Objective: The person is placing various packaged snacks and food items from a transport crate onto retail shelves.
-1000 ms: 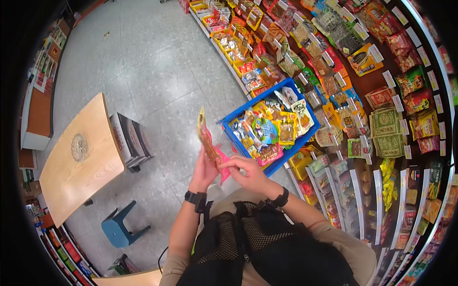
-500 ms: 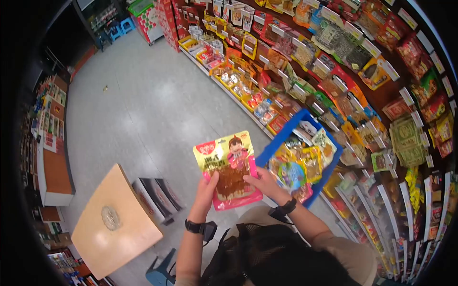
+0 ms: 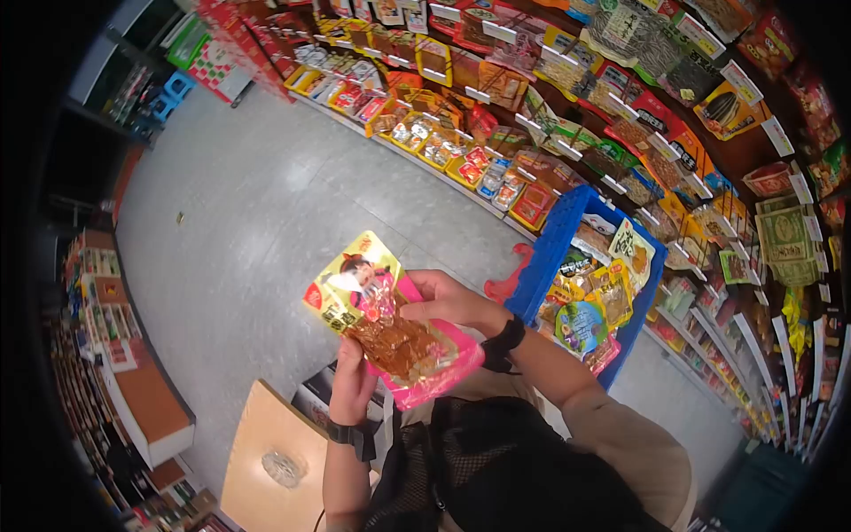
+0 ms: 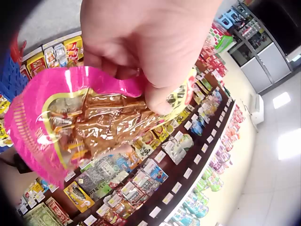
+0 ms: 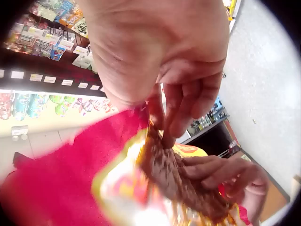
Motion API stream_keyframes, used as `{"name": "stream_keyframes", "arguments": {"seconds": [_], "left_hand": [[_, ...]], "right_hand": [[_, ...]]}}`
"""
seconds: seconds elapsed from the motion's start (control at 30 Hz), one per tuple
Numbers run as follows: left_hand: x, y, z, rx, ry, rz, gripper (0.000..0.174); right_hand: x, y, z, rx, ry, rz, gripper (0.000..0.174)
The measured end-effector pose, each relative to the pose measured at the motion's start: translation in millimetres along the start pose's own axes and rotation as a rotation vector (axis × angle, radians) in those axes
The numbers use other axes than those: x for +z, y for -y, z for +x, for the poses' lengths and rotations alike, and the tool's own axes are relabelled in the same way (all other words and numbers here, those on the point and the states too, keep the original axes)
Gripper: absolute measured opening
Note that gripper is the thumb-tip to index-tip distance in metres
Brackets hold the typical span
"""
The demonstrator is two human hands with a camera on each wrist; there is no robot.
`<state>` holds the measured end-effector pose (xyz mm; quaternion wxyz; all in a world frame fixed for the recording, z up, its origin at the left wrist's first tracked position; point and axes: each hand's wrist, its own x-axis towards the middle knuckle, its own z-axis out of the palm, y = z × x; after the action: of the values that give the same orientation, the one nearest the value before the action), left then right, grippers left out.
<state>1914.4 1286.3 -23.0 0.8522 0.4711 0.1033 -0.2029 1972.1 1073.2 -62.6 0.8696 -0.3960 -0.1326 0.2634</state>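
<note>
**Packet tipped flat between both hands**

The pink-and-yellow snack packet (image 3: pixel 390 324), upright half a second ago, now lies tilted at chest height, near the blue basket (image 3: pixel 551 257). The left hand (image 3: pixel 352 383) grips its near edge and the right hand (image 3: pixel 441 297) pinches its far edge. It seems the packet is being looked over.

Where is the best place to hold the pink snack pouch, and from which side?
Probably the flat pink border of the snack pouch, not its bulging clear window. It is thin and tilted, so pinch opposite edges from the sides, as the left hand and right hand do.
</note>
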Motion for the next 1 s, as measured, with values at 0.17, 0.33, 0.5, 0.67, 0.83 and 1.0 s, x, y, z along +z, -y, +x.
{"name": "stream_keyframes", "arguments": {"seconds": [0.17,0.33,0.5,0.67,0.83,1.0], "left_hand": [[-59.5,-4.6,72.9,-0.248,0.168,-0.134,0.047],[-103.6,-59.5,141.2,-0.223,0.226,0.068,0.03],[-121.2,-116.0,181.6,-0.182,0.182,0.172,0.026],[-120.8,-144.5,229.4,-0.187,0.264,0.318,0.029],[-104.6,-156.1,272.0,-0.177,0.334,0.416,0.03],[-70.6,-173.6,320.0,-0.179,0.414,0.504,0.028]], "right_hand": [[-21.6,-4.0,22.4,0.082,-0.203,-0.096,0.039],[8.8,16.5,83.1,-0.026,-0.495,-0.23,0.04],[44.0,38.4,149.0,-0.001,-0.634,-0.441,0.042],[56.6,36.7,175.2,-0.103,-0.819,-0.271,0.038],[32.3,42.5,187.4,-0.168,-0.956,-0.125,0.028],[-33.3,51.3,193.6,-0.258,-0.891,-0.209,0.026]]}}
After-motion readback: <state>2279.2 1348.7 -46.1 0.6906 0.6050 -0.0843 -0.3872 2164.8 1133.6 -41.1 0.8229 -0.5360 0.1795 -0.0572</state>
